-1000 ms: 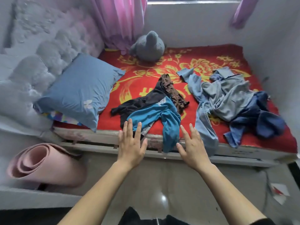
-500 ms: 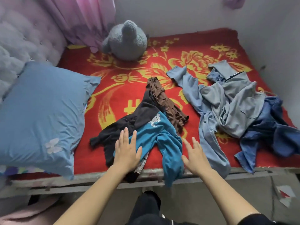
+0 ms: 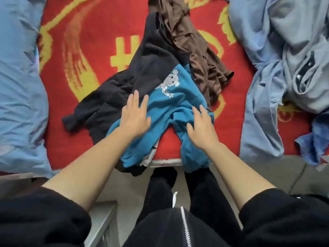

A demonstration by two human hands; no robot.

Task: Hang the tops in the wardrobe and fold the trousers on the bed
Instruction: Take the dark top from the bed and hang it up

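A teal garment [image 3: 178,98] with a white cartoon print lies crumpled at the bed's front edge, partly hanging over it. My left hand [image 3: 136,116] rests flat on its left part, fingers straight. On its right part lies my right hand [image 3: 201,127], fingers straight too. A black garment [image 3: 124,82] lies under and left of the teal one. Behind them a brown garment [image 3: 195,50] stretches toward the back. A pile of light blue and grey clothes [image 3: 277,59] fills the right side, with a darker blue piece [image 3: 315,139] at its front.
The bed has a red cover with yellow patterns [image 3: 85,50]. A light blue pillow [image 3: 17,77] lies at the left. The bed's pale front edge [image 3: 165,162] runs below the clothes. My dark-trousered legs [image 3: 178,193] stand on the grey floor right against it.
I have come closer and leaned over the bed. Both hands moved forward from the bed's edge and now lie on the teal garment.
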